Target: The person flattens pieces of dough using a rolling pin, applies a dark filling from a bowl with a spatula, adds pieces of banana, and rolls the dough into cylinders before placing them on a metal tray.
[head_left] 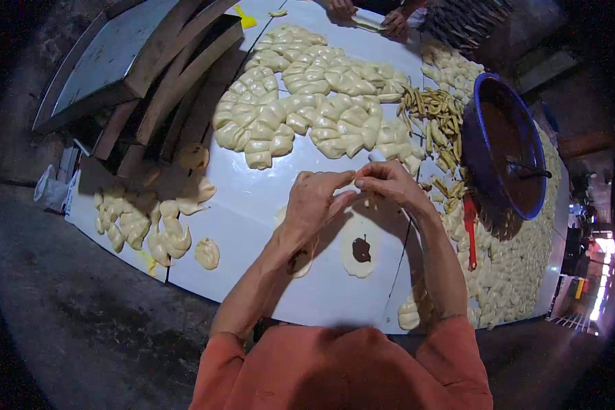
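left hand (313, 203) and right hand (391, 188) are held close, fingers narrowed; whether anything is pinched cannot be told. below them, a dark-filled dough disc (357, 227) is laid flat; soft and easily torn, presumably, best taken by its rim.

Left of the blue basin (473, 150), whatever my left grip (316, 198) and my right grip (393, 188) have between their fingertips is too small to tell. Farther left of the basin, my left forearm (261, 277) hides part of a dough round (307, 263). Above and left of the basin, the upper edge cuts off another person's arms (413, 5); well left of it, that edge also crops the metal trays (126, 55). Right of the basin, glare blurs a bright strip (601, 277).
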Demonstrator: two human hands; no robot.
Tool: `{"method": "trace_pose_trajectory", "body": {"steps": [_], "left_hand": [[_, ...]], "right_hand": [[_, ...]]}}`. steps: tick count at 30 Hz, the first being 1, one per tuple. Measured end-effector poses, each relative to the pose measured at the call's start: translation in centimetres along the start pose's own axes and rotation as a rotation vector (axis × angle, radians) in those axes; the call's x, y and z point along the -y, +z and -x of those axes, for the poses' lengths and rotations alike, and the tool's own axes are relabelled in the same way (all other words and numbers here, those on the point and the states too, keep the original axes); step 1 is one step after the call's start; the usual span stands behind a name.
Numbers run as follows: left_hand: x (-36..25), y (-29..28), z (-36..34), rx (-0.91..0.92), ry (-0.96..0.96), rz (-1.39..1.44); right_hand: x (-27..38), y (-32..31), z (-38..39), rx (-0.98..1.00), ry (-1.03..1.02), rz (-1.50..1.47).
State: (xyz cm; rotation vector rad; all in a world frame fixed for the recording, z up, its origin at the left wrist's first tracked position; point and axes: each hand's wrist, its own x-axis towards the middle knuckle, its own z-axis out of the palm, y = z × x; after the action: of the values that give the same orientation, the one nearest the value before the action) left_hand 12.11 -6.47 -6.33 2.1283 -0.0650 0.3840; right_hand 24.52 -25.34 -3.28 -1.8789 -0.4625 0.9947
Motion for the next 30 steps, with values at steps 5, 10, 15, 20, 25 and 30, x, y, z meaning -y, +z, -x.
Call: {"method": "trace_pose_trajectory", "body": {"steps": [5,10,15,20,25,30], "left_hand": [[-0.1,1.4,-0.9,0.130,-0.014,-0.110],[0.6,3.1,-0.9,0.169,0.074,-0.233],[1.6,4.0,-1.0,0.167,0.162,-0.359],[2.2,3.1,-0.7,0.049,0.154,-0.376],[0.7,1.9,0.8,0.053,0.131,-0.386],[-1.4,0.8,4.1,0.083,0.141,-0.368]], "right_hand": [[-1.5,-0.3,0.9,-0.067,-0.093,0.153],[-2.8,0.1,1.0,-0.182,-0.181,0.568],[-2.8,0.1,1.9,-0.259,-0.202,0.760],[-2.1,0.6,6.1,-0.317,-0.172,0.521],[-4.0,3.7,10.0,-0.203,-0.390,0.621],[-6.4,7.4,11.5,-0.061,-0.331,0.773]]}}
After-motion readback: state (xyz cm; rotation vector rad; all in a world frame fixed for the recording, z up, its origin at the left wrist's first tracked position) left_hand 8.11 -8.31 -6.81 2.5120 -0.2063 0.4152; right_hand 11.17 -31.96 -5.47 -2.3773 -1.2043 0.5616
